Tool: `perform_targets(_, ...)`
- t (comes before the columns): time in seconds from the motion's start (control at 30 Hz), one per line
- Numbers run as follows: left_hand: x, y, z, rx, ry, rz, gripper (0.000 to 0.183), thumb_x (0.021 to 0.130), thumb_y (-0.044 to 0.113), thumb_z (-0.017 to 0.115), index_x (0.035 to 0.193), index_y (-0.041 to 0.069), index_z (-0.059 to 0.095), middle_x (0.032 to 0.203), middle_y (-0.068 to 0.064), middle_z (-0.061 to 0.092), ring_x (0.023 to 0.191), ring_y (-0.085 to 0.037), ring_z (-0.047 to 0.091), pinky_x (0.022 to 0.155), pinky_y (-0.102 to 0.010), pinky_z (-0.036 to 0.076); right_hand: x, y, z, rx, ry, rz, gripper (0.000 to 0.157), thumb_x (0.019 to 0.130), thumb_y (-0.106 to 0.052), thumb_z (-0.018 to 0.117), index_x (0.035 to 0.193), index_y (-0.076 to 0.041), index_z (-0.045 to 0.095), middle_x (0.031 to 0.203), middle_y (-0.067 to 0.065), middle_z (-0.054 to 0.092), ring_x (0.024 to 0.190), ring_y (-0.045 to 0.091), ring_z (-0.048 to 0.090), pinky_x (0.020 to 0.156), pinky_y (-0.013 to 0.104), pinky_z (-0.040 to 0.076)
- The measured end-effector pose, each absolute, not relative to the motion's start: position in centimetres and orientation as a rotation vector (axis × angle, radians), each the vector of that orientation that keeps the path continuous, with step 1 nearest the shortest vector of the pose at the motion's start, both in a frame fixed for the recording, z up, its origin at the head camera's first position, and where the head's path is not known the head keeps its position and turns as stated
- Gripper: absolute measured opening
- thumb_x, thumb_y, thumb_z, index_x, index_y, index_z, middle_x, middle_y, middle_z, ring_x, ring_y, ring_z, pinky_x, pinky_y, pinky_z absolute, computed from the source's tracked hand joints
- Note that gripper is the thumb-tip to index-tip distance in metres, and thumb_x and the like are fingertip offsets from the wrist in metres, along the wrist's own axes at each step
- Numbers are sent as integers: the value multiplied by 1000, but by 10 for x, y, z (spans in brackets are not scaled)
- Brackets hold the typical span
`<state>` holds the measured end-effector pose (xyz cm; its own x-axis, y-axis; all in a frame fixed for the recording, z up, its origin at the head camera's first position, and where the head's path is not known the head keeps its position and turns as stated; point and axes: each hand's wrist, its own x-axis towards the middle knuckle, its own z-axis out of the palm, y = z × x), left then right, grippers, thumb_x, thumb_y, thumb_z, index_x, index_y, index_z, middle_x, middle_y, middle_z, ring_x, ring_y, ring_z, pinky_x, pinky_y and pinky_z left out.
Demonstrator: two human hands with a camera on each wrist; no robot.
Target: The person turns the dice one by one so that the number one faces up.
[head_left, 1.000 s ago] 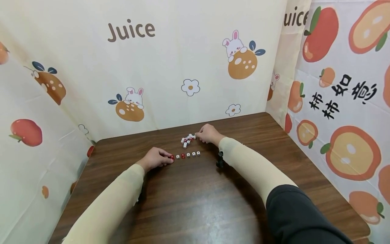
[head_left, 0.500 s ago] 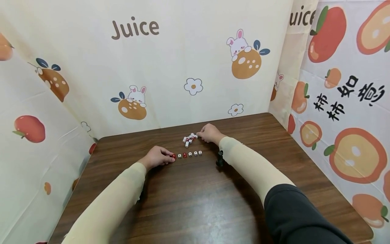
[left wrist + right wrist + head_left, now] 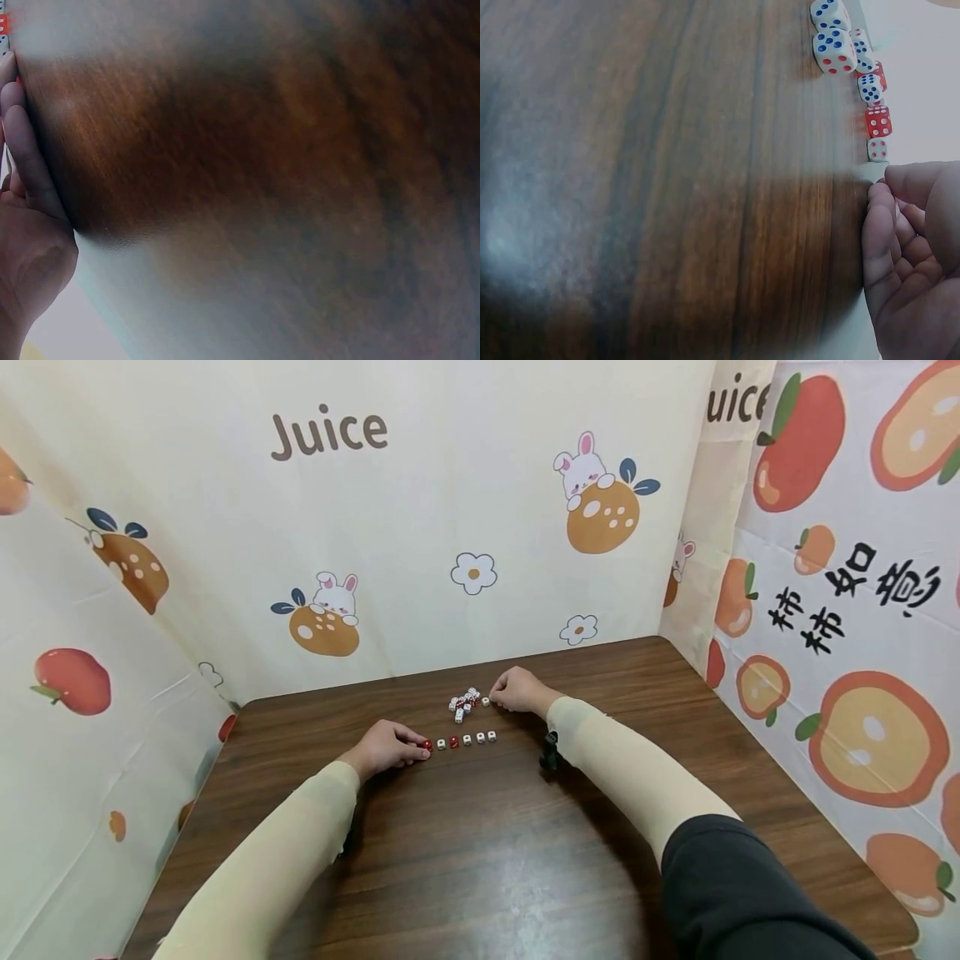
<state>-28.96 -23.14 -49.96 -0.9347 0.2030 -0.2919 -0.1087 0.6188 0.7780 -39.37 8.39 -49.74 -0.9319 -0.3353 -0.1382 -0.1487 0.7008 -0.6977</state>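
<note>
At the left end of a row of small dice, my left hand (image 3: pixel 387 747) pinches a red die (image 3: pixel 427 745) between thumb and fingertips. The left wrist view shows that hand only at its edge, beside a bit of a red die (image 3: pixel 3 25). Just right of a heap of white and red dice (image 3: pixel 464 700), my right hand (image 3: pixel 521 691) pinches a white die (image 3: pixel 486 702) at its fingertips, largely hidden in the right wrist view. There the curled fingers lie low by the tabletop, below a white die with red pips (image 3: pixel 877 149) and a red die (image 3: pixel 878 121).
Between the hands runs the rest of the row, with white dice (image 3: pixel 481 738) and another red die (image 3: pixel 453 742). The brown wooden table (image 3: pixel 465 843) stretches toward the person. Printed cloth walls (image 3: pixel 420 510) enclose its back and sides.
My right hand has drawn a white die slightly away from the heap, toward the right and nearer the person. The left hand stays on the red die at the row's end.
</note>
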Motion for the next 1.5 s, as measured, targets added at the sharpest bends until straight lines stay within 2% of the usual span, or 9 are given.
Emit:
perform_targets(0.17, -288, -230, -499, 86, 2498, 1237, 28, 86, 25, 91, 109, 11, 84, 90, -1, 77, 70, -9, 65, 62, -26, 55, -393, 86, -500, -418, 2634, -1081, 19, 102, -21, 66, 104, -13, 83, 83, 3, 75, 69, 13, 67, 63, 27, 55)
perform_targets(0.27, -288, -230, -499, 88, 2497, 1233, 28, 86, 24, 91, 109, 11, 84, 90, -1, 78, 70, -9, 66, 62, -26, 55, -393, 87, -501, -462, 2625, -1073, 19, 99, -26, 72, 110, -14, 82, 89, 2, 77, 71, 12, 68, 66, 27, 55)
perform_targets(0.37, -288, -230, -498, 83, 2499, 1227, 26, 86, 24, 91, 108, 12, 85, 90, -1, 78, 70, -9, 66, 62, -26, 56, -392, 87, -502, -506, 2629, -1058, 26, 93, -29, 82, 113, -13, 82, 93, 2, 79, 74, 13, 68, 71, 29, 55)
perform_targets(0.5, -289, -231, -500, 78, 2502, 1218, 26, 86, 24, 91, 108, 13, 85, 91, -1, 78, 71, -10, 66, 63, -27, 56, -390, 84, -503, -523, 2661, -1033, 30, 88, -30, 87, 113, -13, 82, 95, 2, 79, 81, 14, 68, 78, 31, 55)
perform_targets(0.73, -287, -232, -500, 89, 2504, 1219, 27, 86, 25, 91, 109, 12, 84, 91, -1, 78, 72, -11, 66, 64, -27, 57, -387, 80, -504, -528, 2738, -957, 19, 92, -29, 84, 108, -18, 85, 108, -1, 81, 96, 16, 67, 88, 33, 54)
perform_targets(0.97, -287, -231, -499, 98, 2509, 1219, 27, 86, 25, 91, 109, 12, 84, 90, 0, 77, 71, -10, 66, 63, -27, 56, -384, 80, -503, -515, 2746, -978, 16, 92, -28, 83, 104, -18, 86, 115, 2, 80, 106, 19, 69, 94, 37, 55)
perform_targets(1.1, -287, -231, -499, 100, 2509, 1219, 28, 86, 26, 91, 109, 12, 84, 90, -1, 77, 71, -10, 66, 63, -27, 56, -383, 83, -504, -499, 2718, -1029, 16, 93, -30, 83, 104, -19, 85, 113, 1, 80, 105, 19, 69, 93, 38, 56)
perform_targets(1.27, -286, -231, -499, 101, 2505, 1230, 29, 86, 25, 91, 110, 10, 84, 92, -2, 78, 71, -10, 66, 63, -27, 56, -382, 88, -505, -505, 2651, -1120, 18, 93, -32, 83, 105, -19, 85, 100, -1, 79, 94, 18, 68, 85, 36, 56)
perform_targets(1.5, -289, -233, -501, 100, 2505, 1224, 29, 85, 26, 91, 110, 12, 84, 93, -2, 78, 72, -11, 67, 63, -28, 57, -377, 94, -502, -522, 2616, -1206, 13, 92, -32, 84, 102, -22, 85, 98, -2, 78, 89, 17, 64, 78, 33, 53)
